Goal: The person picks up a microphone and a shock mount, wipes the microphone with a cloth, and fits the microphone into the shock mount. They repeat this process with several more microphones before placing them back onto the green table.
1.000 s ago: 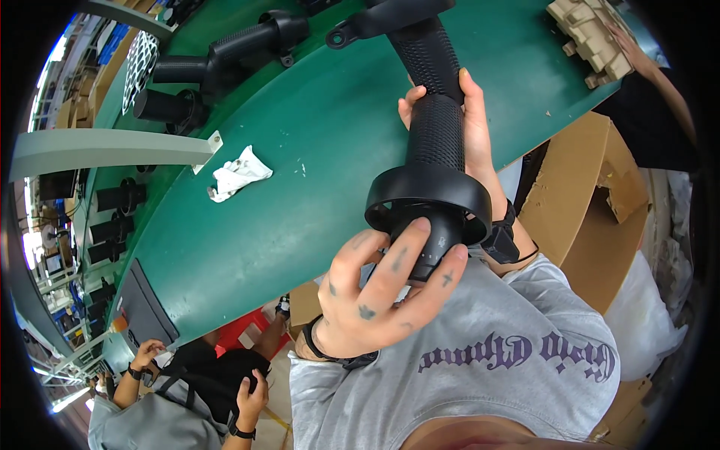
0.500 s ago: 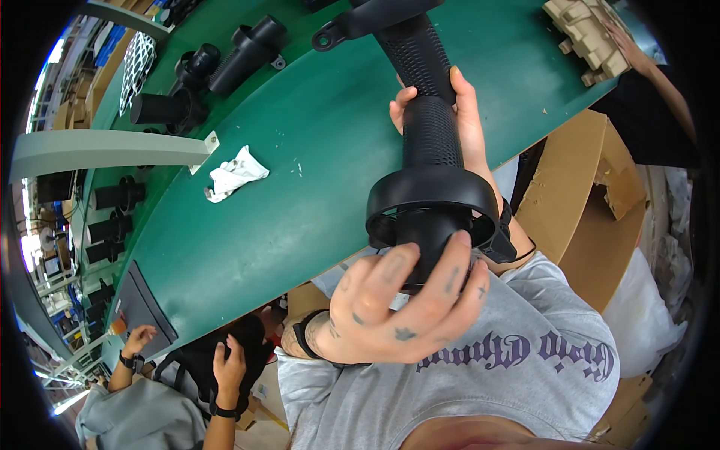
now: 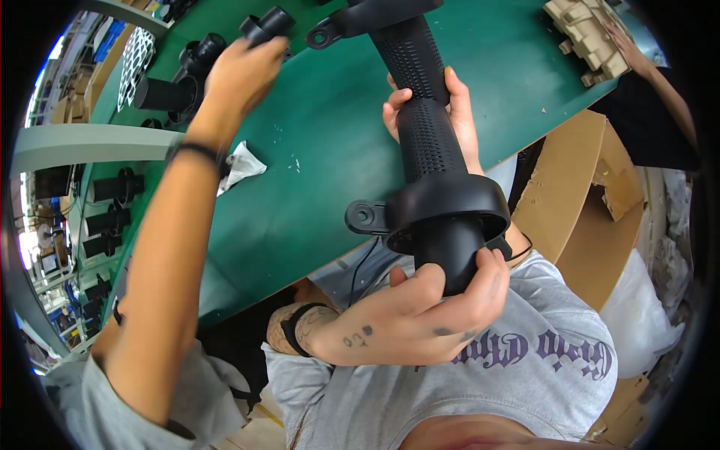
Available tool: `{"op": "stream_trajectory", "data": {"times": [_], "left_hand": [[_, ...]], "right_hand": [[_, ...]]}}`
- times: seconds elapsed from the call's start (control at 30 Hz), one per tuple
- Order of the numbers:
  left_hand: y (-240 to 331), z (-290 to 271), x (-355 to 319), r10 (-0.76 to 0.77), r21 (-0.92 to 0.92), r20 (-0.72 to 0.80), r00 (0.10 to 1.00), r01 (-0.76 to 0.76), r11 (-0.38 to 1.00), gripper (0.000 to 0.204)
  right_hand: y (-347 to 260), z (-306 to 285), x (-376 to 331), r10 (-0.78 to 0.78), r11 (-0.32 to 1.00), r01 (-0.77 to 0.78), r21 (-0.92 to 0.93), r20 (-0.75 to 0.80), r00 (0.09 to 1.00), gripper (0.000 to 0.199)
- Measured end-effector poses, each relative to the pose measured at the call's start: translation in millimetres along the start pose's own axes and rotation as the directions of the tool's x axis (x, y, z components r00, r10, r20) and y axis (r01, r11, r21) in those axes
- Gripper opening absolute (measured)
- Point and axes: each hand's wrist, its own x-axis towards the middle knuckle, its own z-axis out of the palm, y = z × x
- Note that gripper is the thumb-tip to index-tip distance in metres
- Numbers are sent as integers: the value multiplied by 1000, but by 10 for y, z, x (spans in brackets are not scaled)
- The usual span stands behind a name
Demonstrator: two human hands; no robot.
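Two black textured tubes, each with a wide ring collar, stand end to end in front of me: the far tube (image 3: pixel 414 60) and the near tube (image 3: pixel 433 142). A lug with a hole sticks out leftward from each collar. My right hand (image 3: pixel 463 112) wraps round them from behind, where the two meet, its fingers partly hidden. My left hand (image 3: pixel 420 311) is closed on the smooth end of the near tube, below its collar, thumb and fingers on either side. Whether the tubes are joined fast I cannot tell.
A co-worker's arm (image 3: pixel 176 217) reaches across the green table (image 3: pixel 300 217) from the left toward black tubular parts (image 3: pixel 266 26). A crumpled white cloth (image 3: pixel 244 166) lies beside a grey metal bracket (image 3: pixel 97 148). At right are a cardboard box (image 3: pixel 562 187) and a moulded pulp tray (image 3: pixel 585 37).
The near tube has turned, bringing its lug into view at the left; my left hand has turned with it and shifted right. A co-worker's arm has reached up to the black parts.
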Motion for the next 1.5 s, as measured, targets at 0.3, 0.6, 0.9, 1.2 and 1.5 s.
{"op": "stream_trajectory", "data": {"times": [0.3,0.6,0.9,1.2,1.5], "left_hand": [[180,17,47,334,-101,33,942,-329,939,17],[142,76,6,-154,-326,-177,972,90,941,19],[140,264,56,-435,-302,-113,893,386,872,28],[116,473,25,-468,-441,-184,864,353,825,24],[73,534,65,-515,-472,-184,837,385,793,27]], "right_hand": [[-57,-35,-46,49,999,-49,-14,-14,999,48],[-182,-124,-62,-32,979,17,203,67,997,54],[-305,-307,-92,-63,975,57,217,23,998,55],[-322,-232,-104,-184,963,164,214,78,980,53],[-348,-269,-98,-232,959,211,189,91,969,54]]}}
